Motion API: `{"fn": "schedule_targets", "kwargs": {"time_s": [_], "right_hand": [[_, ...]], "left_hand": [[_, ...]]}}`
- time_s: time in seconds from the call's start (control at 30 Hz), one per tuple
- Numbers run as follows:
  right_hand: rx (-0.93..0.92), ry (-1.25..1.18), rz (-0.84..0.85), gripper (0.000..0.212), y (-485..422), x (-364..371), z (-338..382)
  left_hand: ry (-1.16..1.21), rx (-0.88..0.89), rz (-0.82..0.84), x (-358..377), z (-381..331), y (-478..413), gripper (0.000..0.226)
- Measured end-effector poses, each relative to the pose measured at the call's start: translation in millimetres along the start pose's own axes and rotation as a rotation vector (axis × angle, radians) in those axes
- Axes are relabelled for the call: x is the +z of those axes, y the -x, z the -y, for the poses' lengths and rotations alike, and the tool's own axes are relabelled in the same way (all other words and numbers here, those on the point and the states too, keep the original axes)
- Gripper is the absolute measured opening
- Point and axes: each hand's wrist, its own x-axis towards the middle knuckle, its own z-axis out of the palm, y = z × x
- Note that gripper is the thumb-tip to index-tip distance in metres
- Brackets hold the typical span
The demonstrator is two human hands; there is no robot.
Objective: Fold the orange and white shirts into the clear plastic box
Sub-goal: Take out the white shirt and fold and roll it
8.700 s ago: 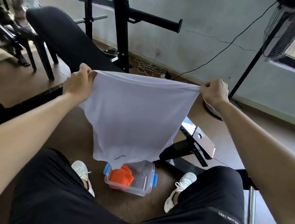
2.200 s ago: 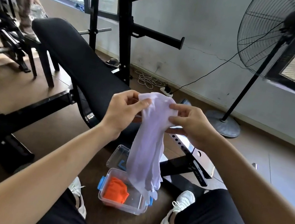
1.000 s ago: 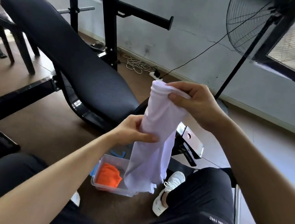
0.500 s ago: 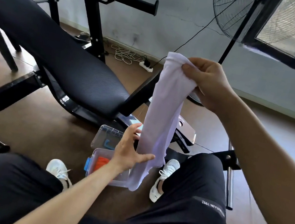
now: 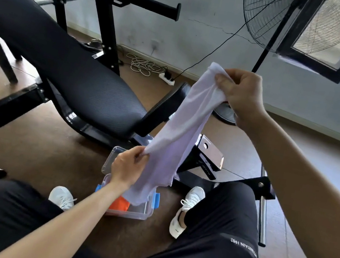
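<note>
White shirt (image 5: 183,131) narrowed to strip. Top pinched by right hand (image 5: 240,93); lower part newly gripped by left hand (image 5: 126,166) above clear plastic box (image 5: 127,214) holding orange shirt (image 5: 120,204). Halve next.

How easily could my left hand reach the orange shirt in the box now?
Probably not yet: the left hand is close above the clear box, but its fingers grip the white shirt, whose tail hangs over the orange shirt.

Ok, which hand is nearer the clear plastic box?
Left. The left hand pinches the white shirt just above the box; the right hand holds its top, far higher.
</note>
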Motion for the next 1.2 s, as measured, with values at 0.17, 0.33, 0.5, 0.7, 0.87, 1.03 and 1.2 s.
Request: {"fn": "schedule_targets", "kwargs": {"time_s": [0.17,0.33,0.5,0.7,0.87,1.03,1.2], "right_hand": [[0.075,-0.085,0.112,0.014,13.2,24.7,2.8],[0.122,-0.152,0.178,0.01,24.5,45.6,-0.4],[0.201,-0.267,0.239,0.015,31.3,56.9,-8.0],[0.257,-0.319,0.286,0.046,34.6,55.1,-18.0],[0.257,-0.231,0.243,0.022,37.2,51.8,-31.7],[0.188,-0.039,0.233,0.029,40.2,54.7,-44.2],[0.116,-0.022,0.382,0.042,46.3,65.6,-40.4]], "left_hand": [[0.312,0.373,-0.076,-16.5,-67.6,-2.5,0.051],[0.366,0.585,-0.227,-32.1,-129.2,-11.3,0.056],[0.369,0.491,-0.264,-37.2,-126.1,-23.7,0.027],[0.601,0.231,-0.017,-60.9,-118.1,-36.8,0.019],[0.753,-0.11,-0.003,-80.0,-120.5,-57.2,0.028],[0.799,-0.22,0.036,-94.4,-137.4,-67.9,0.016],[0.739,-0.211,0.136,-94.6,-154.4,-68.6,0.015]]}}
